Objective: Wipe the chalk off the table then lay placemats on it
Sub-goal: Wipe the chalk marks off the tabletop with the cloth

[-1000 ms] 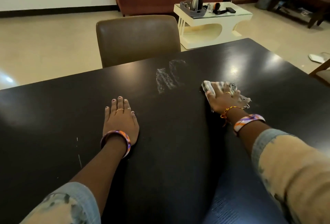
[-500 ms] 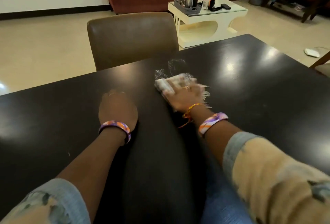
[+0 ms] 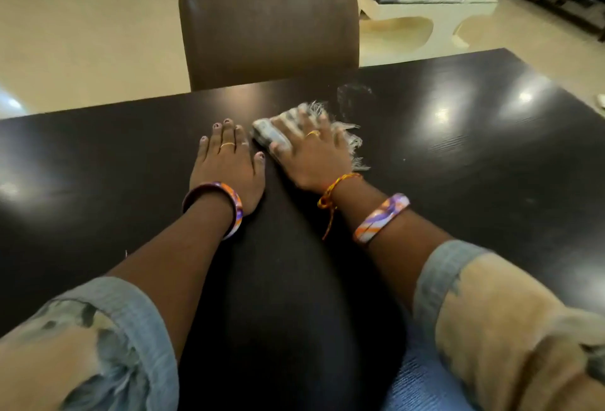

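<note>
A dark wooden table (image 3: pixel 458 155) fills the lower view. My right hand (image 3: pixel 311 155) presses flat on a striped, fringed cloth (image 3: pixel 271 134) at the table's middle. A faint smear of chalk (image 3: pixel 355 93) remains on the table just beyond and to the right of the cloth. My left hand (image 3: pixel 229 161) lies flat on the table, fingers spread, right beside the cloth. No placemats are in view.
A brown leather chair (image 3: pixel 268 27) stands at the table's far edge. Behind it is a low white side table (image 3: pixel 415 14) with a kettle and small items. Beige floor surrounds the table; dark furniture stands at the far right.
My right hand has swept the cloth from the right across the chalk patch to the left, stopping beside my left hand. Most of the chalk is gone. The view has tilted down.
</note>
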